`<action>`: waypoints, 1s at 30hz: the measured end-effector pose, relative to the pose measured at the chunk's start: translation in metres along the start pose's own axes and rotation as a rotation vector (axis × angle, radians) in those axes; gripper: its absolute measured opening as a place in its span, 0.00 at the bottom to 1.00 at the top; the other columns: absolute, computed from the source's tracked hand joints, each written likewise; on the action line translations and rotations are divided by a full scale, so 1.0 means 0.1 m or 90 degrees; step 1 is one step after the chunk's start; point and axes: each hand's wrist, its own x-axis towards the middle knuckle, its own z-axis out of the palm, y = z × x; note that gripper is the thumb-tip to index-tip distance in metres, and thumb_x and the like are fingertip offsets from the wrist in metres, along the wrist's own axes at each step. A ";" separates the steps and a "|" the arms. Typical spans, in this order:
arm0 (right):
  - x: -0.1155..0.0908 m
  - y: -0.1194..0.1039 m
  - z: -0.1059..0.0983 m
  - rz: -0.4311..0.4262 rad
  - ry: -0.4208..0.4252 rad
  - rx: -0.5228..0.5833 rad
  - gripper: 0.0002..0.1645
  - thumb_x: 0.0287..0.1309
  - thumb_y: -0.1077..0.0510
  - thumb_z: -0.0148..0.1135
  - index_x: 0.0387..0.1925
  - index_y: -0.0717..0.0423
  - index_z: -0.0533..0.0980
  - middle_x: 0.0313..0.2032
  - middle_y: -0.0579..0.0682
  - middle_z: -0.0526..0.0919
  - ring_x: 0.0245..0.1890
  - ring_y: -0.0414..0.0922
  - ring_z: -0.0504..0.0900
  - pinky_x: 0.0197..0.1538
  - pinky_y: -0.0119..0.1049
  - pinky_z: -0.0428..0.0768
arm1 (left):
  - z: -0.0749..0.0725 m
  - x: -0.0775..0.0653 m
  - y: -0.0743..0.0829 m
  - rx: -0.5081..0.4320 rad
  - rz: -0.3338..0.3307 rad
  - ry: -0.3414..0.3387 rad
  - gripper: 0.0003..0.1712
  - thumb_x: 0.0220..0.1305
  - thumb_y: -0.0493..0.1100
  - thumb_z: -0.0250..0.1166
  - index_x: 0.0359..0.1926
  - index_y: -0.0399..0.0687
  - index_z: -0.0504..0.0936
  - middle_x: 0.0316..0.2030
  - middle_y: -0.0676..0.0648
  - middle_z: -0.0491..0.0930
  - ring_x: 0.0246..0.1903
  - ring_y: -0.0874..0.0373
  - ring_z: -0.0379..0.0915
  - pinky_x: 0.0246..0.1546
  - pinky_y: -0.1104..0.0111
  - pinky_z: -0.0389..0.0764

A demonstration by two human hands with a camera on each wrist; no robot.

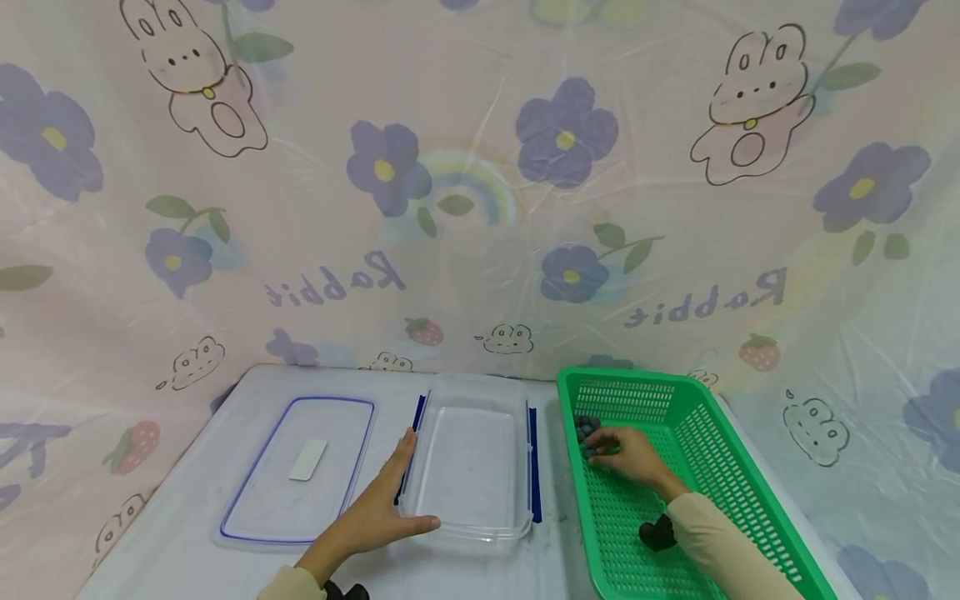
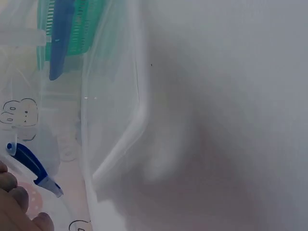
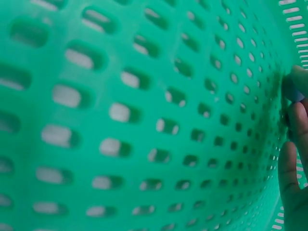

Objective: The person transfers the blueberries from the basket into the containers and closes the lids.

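At the left end of the green basket [image 1: 750, 500], my right hand [image 1: 630, 454] reaches in with bent fingers and thumb. It pinches at a small cluster of dark blue round fruits [image 1: 587, 427] by the basket wall. In the right wrist view one dark blue fruit [image 3: 291, 90] shows between the fingertips; the hand partly hides the rest. My left hand [image 1: 375, 512] lies along the left side of a clear plastic box [image 1: 471, 467], fingers straight and thumb spread over its near corner. Dark blue clips [image 1: 535, 467] hang from the box's sides.
A clear lid [image 1: 277, 508] with a blue seal and a white label [image 1: 308, 460] lies left of the box on the white table [image 1: 187, 483]. Behind the table hangs a rabbit-and-flower curtain [image 1: 465, 250]. The basket stands close to the box's right side.
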 end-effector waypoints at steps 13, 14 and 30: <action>-0.01 -0.02 0.01 0.016 -0.013 0.063 0.14 0.53 0.65 0.71 0.42 0.64 0.81 0.41 0.57 0.83 0.39 0.52 0.83 0.38 0.35 0.82 | 0.01 0.01 0.06 0.209 0.065 0.017 0.66 0.52 0.72 0.65 0.76 0.38 0.43 0.75 0.41 0.39 0.73 0.47 0.37 0.67 0.46 0.48; -0.01 -0.01 0.01 0.017 -0.013 0.066 0.14 0.53 0.65 0.71 0.42 0.65 0.81 0.41 0.58 0.83 0.39 0.52 0.84 0.38 0.35 0.82 | 0.01 0.01 0.06 0.219 0.064 0.018 0.66 0.52 0.73 0.64 0.76 0.38 0.43 0.75 0.41 0.39 0.73 0.48 0.36 0.67 0.46 0.49; 0.00 0.02 0.05 0.029 0.000 0.046 0.13 0.51 0.62 0.73 0.40 0.61 0.81 0.35 0.50 0.84 0.35 0.43 0.83 0.37 0.34 0.81 | 0.01 -0.01 0.06 0.237 0.055 0.018 0.68 0.51 0.78 0.59 0.76 0.39 0.43 0.75 0.43 0.39 0.73 0.49 0.35 0.68 0.47 0.48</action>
